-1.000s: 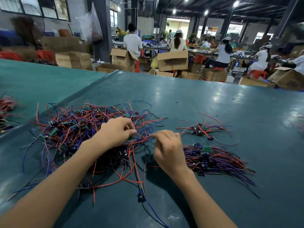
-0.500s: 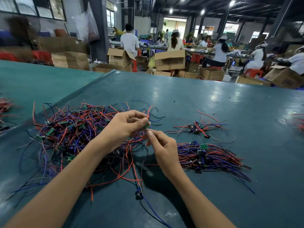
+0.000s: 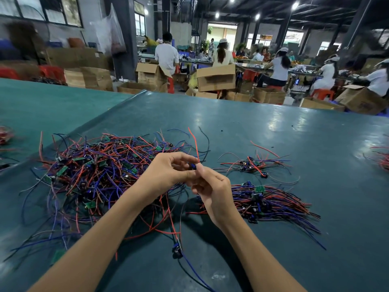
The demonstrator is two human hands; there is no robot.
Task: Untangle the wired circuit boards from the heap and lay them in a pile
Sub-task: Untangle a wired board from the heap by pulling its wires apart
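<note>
A tangled heap (image 3: 99, 171) of small green circuit boards with red, blue and black wires covers the left of the green table (image 3: 273, 131). A neater pile (image 3: 271, 203) of boards, wires combed to the right, lies right of my hands. My left hand (image 3: 168, 171) and my right hand (image 3: 212, 190) meet above the heap's right edge. Together they pinch one wired board (image 3: 194, 166), mostly hidden by my fingers. Its red wire (image 3: 194, 144) sticks up and other wires trail down toward the heap.
A small loose bunch of wired boards (image 3: 252, 164) lies beyond the pile. One stray board with a blue wire (image 3: 176, 250) sits near the front. More wires lie at the right edge (image 3: 383, 159) and left edge (image 3: 5, 135). People and cardboard boxes (image 3: 216, 77) stand past the table.
Both hands rose from the heap's edge and came together, lifting one wired board out; its red wire now points upward.
</note>
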